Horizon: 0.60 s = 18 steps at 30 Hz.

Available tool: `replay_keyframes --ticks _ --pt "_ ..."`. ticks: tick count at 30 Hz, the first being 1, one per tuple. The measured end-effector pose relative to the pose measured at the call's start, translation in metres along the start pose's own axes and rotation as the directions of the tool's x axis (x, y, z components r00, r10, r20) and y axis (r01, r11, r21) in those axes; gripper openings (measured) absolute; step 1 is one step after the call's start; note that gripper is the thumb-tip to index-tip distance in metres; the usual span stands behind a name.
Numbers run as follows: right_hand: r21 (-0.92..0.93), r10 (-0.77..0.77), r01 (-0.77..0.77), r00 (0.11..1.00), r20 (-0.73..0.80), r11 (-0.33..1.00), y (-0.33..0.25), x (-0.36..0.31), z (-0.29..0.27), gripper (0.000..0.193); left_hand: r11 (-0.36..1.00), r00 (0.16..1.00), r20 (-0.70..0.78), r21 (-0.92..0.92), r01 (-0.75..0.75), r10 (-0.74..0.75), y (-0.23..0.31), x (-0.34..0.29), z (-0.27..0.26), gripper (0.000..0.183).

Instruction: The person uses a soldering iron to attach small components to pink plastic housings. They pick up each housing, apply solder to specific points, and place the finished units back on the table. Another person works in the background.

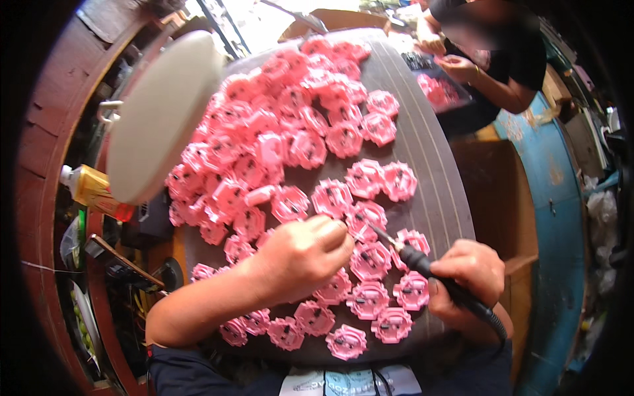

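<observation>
My right hand is wrapped round the black handle of a soldering iron. The iron's thin metal tip points up and left, at a pink plastic part with small dark pieces inside; whether it touches cannot be told. Closed in a pinch, my left hand is just left of that part, and what its fingers hold is hidden. Several similar pink parts lie around both hands, among them one just below the tip and another near the front edge.
A large heap of pink parts covers the far left of the dark grey table. Over its left edge hangs a pale oval disc. A yellow bottle stands left. Another person handles pink pieces at far right, beyond a cardboard box.
</observation>
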State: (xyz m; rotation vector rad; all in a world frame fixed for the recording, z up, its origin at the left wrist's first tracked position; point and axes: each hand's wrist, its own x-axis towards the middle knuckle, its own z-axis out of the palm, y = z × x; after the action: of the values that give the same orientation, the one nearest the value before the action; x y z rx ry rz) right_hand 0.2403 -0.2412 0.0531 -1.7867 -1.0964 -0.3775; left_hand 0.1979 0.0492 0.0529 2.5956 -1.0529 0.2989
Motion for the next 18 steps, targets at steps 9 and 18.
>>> replay_keyframes --ticks 9,18 --pt "0.075 -0.002 0.007 0.997 -0.074 0.997 0.001 -0.005 0.005 0.027 0.998 0.998 -0.009 -0.025 0.057 -0.057 0.009 -0.009 -0.014 0.029" --pt "0.058 -0.039 0.048 0.988 -0.148 0.997 0.004 -0.005 0.005 0.028 0.981 0.973 -0.137 -0.075 0.176 -0.185 0.033 -0.026 -0.05 0.024"
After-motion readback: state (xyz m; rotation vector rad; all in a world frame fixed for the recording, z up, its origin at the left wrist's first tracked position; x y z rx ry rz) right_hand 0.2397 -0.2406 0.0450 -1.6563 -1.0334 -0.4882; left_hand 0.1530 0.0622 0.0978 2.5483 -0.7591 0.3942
